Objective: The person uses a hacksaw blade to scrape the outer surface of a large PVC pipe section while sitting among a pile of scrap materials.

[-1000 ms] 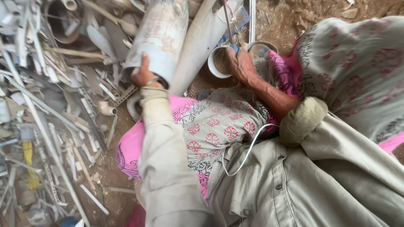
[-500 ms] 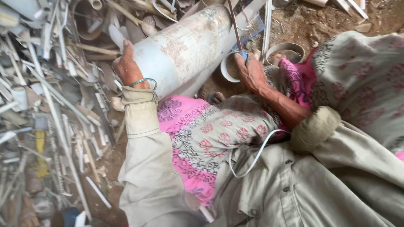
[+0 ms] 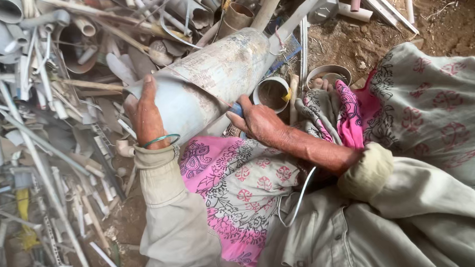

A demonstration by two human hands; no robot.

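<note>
I see soft, even daylight with no hard shadows and no glare. The big grey pipe (image 3: 207, 87) is brightest along its upper side and shaded underneath. Focus is sharp mid-frame; the scrap pile (image 3: 34, 137) at the left edge smears slightly, and straight pieces there bow from wide-angle distortion.

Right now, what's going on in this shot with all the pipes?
A person sits on the ground beside a heap of scrap plastic pipes. Their left hand grips the near end of a big grey pipe that lies tilted across their lap. Their right hand is pressed to the pipe's side, closed around a small blue-handled tool whose tip is hidden. Two short pipe rings stand on the dirt just beyond.
</note>
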